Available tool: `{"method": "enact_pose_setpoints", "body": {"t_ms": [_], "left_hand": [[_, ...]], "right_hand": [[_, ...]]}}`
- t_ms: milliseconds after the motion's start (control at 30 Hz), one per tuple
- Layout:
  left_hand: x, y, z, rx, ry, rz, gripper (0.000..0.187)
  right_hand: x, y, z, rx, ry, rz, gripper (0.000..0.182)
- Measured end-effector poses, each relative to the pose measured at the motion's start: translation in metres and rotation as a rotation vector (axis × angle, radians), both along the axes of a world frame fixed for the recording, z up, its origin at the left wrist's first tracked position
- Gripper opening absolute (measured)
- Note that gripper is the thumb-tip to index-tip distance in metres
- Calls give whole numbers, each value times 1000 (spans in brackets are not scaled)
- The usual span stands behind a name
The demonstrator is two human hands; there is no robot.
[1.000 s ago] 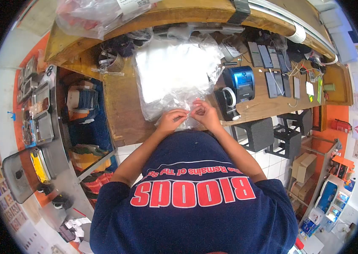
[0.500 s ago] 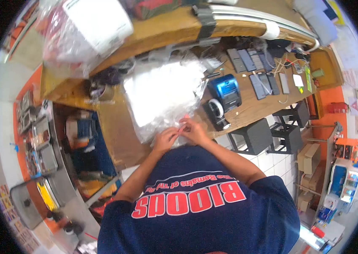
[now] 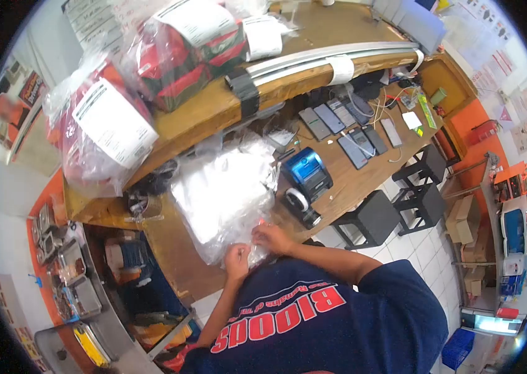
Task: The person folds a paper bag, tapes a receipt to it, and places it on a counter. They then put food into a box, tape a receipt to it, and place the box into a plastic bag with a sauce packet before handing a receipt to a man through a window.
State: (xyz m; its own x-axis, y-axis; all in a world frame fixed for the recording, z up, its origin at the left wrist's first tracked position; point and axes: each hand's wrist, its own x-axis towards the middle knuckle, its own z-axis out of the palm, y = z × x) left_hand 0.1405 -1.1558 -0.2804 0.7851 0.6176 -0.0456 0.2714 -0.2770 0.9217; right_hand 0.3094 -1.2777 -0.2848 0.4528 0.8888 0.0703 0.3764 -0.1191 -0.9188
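Observation:
A stack of clear plastic bags (image 3: 213, 193), bright with glare, lies on the wooden counter in front of me. At its near edge, my left hand (image 3: 237, 258) is closed in a pinch on the crinkled plastic. Close beside it on the right, my right hand (image 3: 272, 239) has its fingers bent and pressed together on the same plastic. A small red bit shows just above the right fingertips, too small to name. To the right of the bags stand a blue-and-black label printer (image 3: 307, 172) and a white roll (image 3: 296, 199) on a black holder.
Several phones (image 3: 354, 148) and cables lie farther right on the counter (image 3: 350, 187). Bagged red packages with paper labels (image 3: 117, 124) sit on the raised shelf. Black stools (image 3: 369, 218) stand at the right, and metal trays (image 3: 82, 296) at the left. Another person shows far left.
My view has shifted, bringing more of the raised shelf into sight. My hands have drawn slightly apart at the near edge of the plastic.

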Motion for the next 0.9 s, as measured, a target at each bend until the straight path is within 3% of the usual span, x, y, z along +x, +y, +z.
{"method": "enact_pose_setpoints", "body": {"t_ms": [67,133,200,267,300,367,433,567,667,833,900], "left_hand": [[0,-7,14,16,27,5,19],[1,-18,36,504,49,-169,39],[-2,-33,20,570,95,-169,55],[-1,-49,8,600,152,-74,55],[-1,-60,10,651,213,3,54],[6,-76,19,645,232,89,53],[11,-90,15,643,289,210,51],[26,-123,22,678,357,424,71],[54,-160,62,570,432,589,86],[68,-179,60,701,482,662,94],[78,-182,67,719,495,689,93]], "right_hand": [[24,-1,22,-40,97,101,27],[62,-1,37,-65,303,259,27],[118,-2,111,-77,1,123,28],[194,-4,167,129,395,3,33],[227,-13,228,145,441,-135,34],[307,-25,279,463,380,-319,27],[392,-33,307,778,300,-489,23],[524,-37,363,874,297,-683,23],[598,-12,387,847,211,-765,33],[689,57,388,589,-198,-1041,57],[700,64,392,563,-103,-1061,57]]}}
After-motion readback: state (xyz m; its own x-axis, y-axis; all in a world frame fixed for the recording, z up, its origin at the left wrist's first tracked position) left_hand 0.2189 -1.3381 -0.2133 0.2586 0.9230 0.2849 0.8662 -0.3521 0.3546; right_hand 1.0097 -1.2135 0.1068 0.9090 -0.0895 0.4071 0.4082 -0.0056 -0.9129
